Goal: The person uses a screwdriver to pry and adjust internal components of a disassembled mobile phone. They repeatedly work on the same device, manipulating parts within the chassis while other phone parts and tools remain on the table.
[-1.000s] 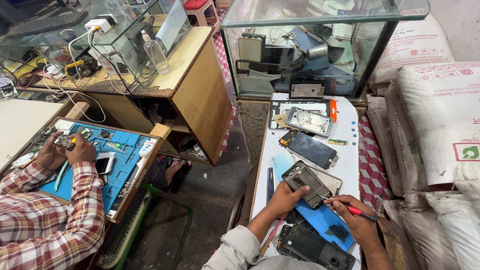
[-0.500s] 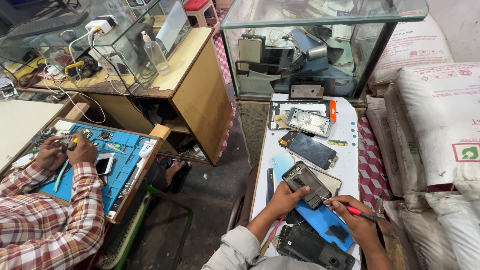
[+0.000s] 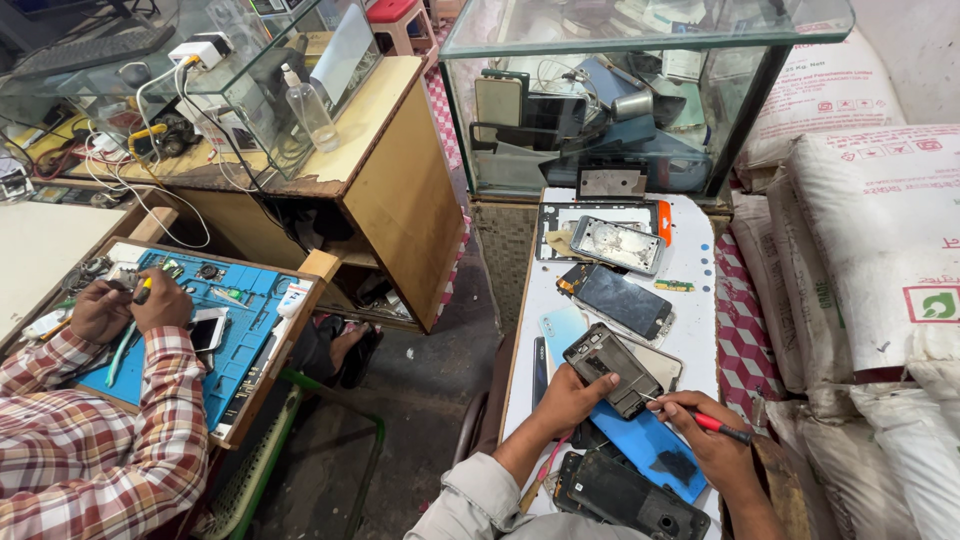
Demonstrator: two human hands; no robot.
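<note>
Opened phone (image 3: pixel 612 368) is steadied by left hand (image 3: pixel 570 400), gripping its edge; right hand (image 3: pixel 712 445) clamps red screwdriver (image 3: pixel 700 420), tip apparently at a screw. Unscrewing step; next demands square alignment.

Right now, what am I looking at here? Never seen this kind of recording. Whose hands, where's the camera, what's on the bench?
One picture, from a camera worn on a person's head, looking down at their own two bare hands. No robot is involved. The left hand steadies an opened dark phone frame. The right hand holds a red-handled screwdriver, its tip at that frame. They work on a narrow white table, over a blue rubber mat, with other dismantled phones lying farther up, such as a silver phone back. At far left a co-worker in a plaid sleeve works over a separate blue tray.
</note>
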